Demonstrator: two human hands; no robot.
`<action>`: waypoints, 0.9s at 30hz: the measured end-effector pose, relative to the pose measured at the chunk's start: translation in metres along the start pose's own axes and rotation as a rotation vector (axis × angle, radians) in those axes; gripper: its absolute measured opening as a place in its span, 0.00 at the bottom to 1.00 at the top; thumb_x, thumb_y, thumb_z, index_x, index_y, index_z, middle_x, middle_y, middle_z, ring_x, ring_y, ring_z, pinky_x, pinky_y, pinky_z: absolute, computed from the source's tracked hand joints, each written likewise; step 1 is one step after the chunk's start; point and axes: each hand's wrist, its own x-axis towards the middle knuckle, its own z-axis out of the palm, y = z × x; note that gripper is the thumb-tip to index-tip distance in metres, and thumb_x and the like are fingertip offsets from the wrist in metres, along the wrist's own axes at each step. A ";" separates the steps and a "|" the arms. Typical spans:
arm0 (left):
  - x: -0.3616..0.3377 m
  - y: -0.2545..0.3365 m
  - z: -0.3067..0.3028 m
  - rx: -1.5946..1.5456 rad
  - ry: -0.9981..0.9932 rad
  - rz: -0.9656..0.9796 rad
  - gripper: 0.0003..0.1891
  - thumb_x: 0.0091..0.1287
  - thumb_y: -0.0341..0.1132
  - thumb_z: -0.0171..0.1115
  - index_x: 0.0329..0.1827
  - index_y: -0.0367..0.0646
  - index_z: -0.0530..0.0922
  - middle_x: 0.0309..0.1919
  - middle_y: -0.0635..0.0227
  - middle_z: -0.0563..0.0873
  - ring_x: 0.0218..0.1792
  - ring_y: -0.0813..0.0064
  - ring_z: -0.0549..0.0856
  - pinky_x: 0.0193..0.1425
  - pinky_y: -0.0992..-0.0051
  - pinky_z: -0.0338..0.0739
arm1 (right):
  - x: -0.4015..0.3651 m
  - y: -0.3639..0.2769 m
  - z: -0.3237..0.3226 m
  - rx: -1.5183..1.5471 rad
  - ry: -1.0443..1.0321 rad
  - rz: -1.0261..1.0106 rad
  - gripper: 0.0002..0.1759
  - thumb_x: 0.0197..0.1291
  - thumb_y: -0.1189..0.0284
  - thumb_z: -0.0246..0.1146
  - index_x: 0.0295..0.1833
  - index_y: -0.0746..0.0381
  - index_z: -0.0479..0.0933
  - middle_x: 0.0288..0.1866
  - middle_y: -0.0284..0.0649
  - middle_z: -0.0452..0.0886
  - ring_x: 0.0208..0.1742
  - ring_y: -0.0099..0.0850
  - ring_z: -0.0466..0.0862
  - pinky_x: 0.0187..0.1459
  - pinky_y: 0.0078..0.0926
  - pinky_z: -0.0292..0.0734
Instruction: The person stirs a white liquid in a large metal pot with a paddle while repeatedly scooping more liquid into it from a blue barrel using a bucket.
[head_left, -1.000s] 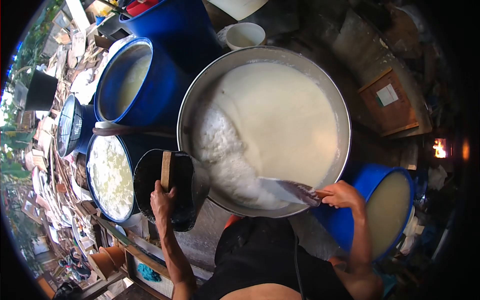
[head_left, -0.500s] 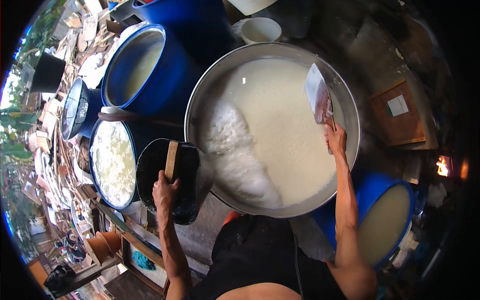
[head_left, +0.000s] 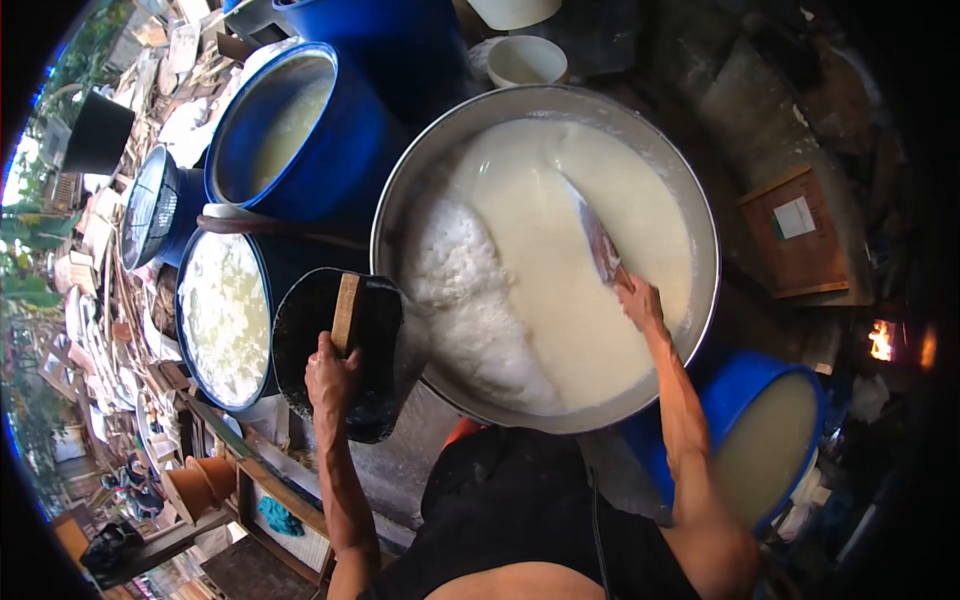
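Note:
A wide metal pot [head_left: 393, 205] holds creamy white liquid [head_left: 590, 340], with thick foam [head_left: 455, 265] along its left side. Over the right half of the liquid, my right hand [head_left: 639, 301] is closed round the grip of a flat paddle [head_left: 597, 238]. The blade is turned nearly edge-on, and its far tip meets the liquid, where a ripple shows. My left hand [head_left: 331, 374] grips the wooden handle [head_left: 345, 308] of a black bucket [head_left: 296, 335]. This bucket is tilted beside the pot's left rim, its dark inside facing me.
Left of the pot stand a tub of white curdled stuff [head_left: 225, 320], a blue barrel [head_left: 350, 150] and a basket [head_left: 152, 208]. Another blue barrel [head_left: 765, 385] of cloudy liquid stands at lower right. A white bowl [head_left: 528, 62] is beyond the pot; fire [head_left: 881, 340] burns far right.
My right hand has moved left and slightly away from me, carrying the paddle from the pot's right side toward its middle. The blade has turned edge-on. My left hand and the bucket stay nearly still.

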 end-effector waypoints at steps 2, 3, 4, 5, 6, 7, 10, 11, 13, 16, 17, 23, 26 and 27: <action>0.002 -0.006 0.004 -0.012 0.023 0.026 0.25 0.61 0.43 0.73 0.54 0.39 0.74 0.40 0.44 0.89 0.46 0.40 0.88 0.50 0.49 0.82 | -0.032 0.007 0.004 -0.066 -0.041 -0.004 0.15 0.66 0.65 0.65 0.49 0.65 0.81 0.26 0.48 0.84 0.26 0.40 0.86 0.32 0.40 0.79; 0.000 -0.004 0.002 -0.016 0.023 0.026 0.25 0.61 0.43 0.73 0.54 0.39 0.74 0.40 0.44 0.89 0.46 0.40 0.88 0.50 0.49 0.82 | -0.048 0.010 0.006 -0.099 -0.052 -0.008 0.15 0.66 0.65 0.65 0.50 0.66 0.81 0.27 0.51 0.84 0.28 0.44 0.87 0.33 0.42 0.79; -0.002 0.000 -0.002 -0.035 0.022 0.018 0.24 0.60 0.42 0.72 0.54 0.38 0.75 0.40 0.42 0.88 0.47 0.39 0.87 0.51 0.49 0.81 | -0.065 0.011 0.007 -0.133 -0.063 -0.012 0.16 0.66 0.65 0.65 0.50 0.66 0.81 0.28 0.54 0.83 0.29 0.48 0.87 0.34 0.44 0.79; -0.003 0.003 -0.003 -0.054 0.022 0.010 0.24 0.60 0.41 0.72 0.54 0.37 0.76 0.40 0.41 0.88 0.48 0.39 0.87 0.52 0.49 0.80 | -0.081 0.004 0.004 -0.145 -0.097 0.034 0.16 0.65 0.64 0.66 0.50 0.66 0.80 0.32 0.58 0.84 0.35 0.55 0.87 0.36 0.49 0.79; -0.003 0.003 -0.003 -0.058 0.022 0.010 0.24 0.60 0.41 0.72 0.54 0.37 0.76 0.40 0.41 0.88 0.48 0.39 0.87 0.52 0.49 0.80 | -0.094 0.013 0.007 -0.246 -0.089 -0.044 0.15 0.65 0.64 0.67 0.48 0.65 0.80 0.33 0.59 0.84 0.38 0.60 0.85 0.38 0.52 0.79; -0.003 0.002 -0.004 -0.056 0.012 0.004 0.24 0.60 0.40 0.72 0.55 0.37 0.76 0.40 0.41 0.88 0.48 0.39 0.87 0.52 0.49 0.80 | -0.108 0.022 0.008 -0.252 -0.092 -0.062 0.15 0.64 0.65 0.67 0.47 0.65 0.80 0.35 0.60 0.84 0.40 0.62 0.84 0.39 0.54 0.79; -0.004 0.005 -0.006 -0.053 -0.013 -0.007 0.26 0.60 0.40 0.72 0.57 0.36 0.76 0.41 0.41 0.88 0.48 0.40 0.87 0.53 0.50 0.81 | -0.160 0.002 -0.010 -0.323 -0.150 -0.091 0.13 0.64 0.66 0.67 0.44 0.65 0.79 0.36 0.61 0.84 0.43 0.64 0.84 0.42 0.57 0.79; -0.004 0.005 -0.007 -0.046 -0.027 -0.010 0.26 0.60 0.40 0.72 0.58 0.36 0.76 0.41 0.41 0.88 0.48 0.40 0.87 0.53 0.50 0.81 | -0.170 -0.016 -0.020 -0.406 -0.202 -0.041 0.12 0.63 0.66 0.67 0.44 0.65 0.79 0.35 0.60 0.84 0.44 0.62 0.84 0.43 0.57 0.79; -0.004 0.001 -0.002 -0.032 0.008 0.015 0.25 0.61 0.42 0.72 0.56 0.38 0.75 0.39 0.43 0.89 0.46 0.40 0.88 0.51 0.50 0.81 | -0.185 -0.032 -0.041 -0.473 -0.268 -0.036 0.12 0.63 0.67 0.67 0.44 0.65 0.79 0.35 0.61 0.84 0.44 0.62 0.84 0.43 0.57 0.79; -0.004 -0.002 0.000 -0.008 0.044 0.037 0.25 0.62 0.44 0.73 0.54 0.40 0.74 0.37 0.46 0.89 0.45 0.41 0.88 0.50 0.49 0.81 | -0.195 -0.053 -0.080 -0.480 -0.345 -0.065 0.12 0.61 0.67 0.67 0.43 0.66 0.81 0.34 0.63 0.82 0.41 0.65 0.82 0.43 0.55 0.79; -0.004 -0.002 0.001 -0.001 0.049 0.039 0.25 0.62 0.44 0.73 0.55 0.40 0.74 0.38 0.46 0.89 0.45 0.42 0.88 0.50 0.50 0.81 | -0.192 -0.063 -0.098 -0.448 -0.432 -0.095 0.12 0.61 0.68 0.67 0.42 0.66 0.82 0.32 0.60 0.83 0.35 0.61 0.83 0.39 0.51 0.80; -0.003 -0.003 0.001 -0.030 0.051 0.049 0.24 0.61 0.43 0.72 0.54 0.39 0.74 0.38 0.45 0.89 0.45 0.41 0.88 0.49 0.50 0.82 | -0.170 -0.127 -0.167 -0.206 -0.524 0.315 0.11 0.62 0.70 0.68 0.44 0.67 0.85 0.24 0.39 0.84 0.20 0.26 0.80 0.23 0.29 0.75; -0.002 -0.002 0.000 -0.023 0.027 0.040 0.25 0.61 0.43 0.72 0.55 0.39 0.74 0.38 0.43 0.89 0.45 0.40 0.88 0.49 0.50 0.82 | -0.143 -0.106 -0.155 -0.113 -0.239 0.305 0.10 0.65 0.70 0.65 0.44 0.66 0.83 0.23 0.34 0.82 0.19 0.20 0.77 0.20 0.24 0.72; -0.002 -0.001 -0.002 -0.024 0.028 0.032 0.25 0.61 0.43 0.72 0.55 0.39 0.74 0.38 0.43 0.89 0.45 0.40 0.88 0.49 0.50 0.82 | -0.128 -0.096 -0.143 -0.070 -0.137 0.264 0.10 0.66 0.69 0.65 0.43 0.65 0.82 0.23 0.34 0.81 0.18 0.20 0.77 0.19 0.25 0.72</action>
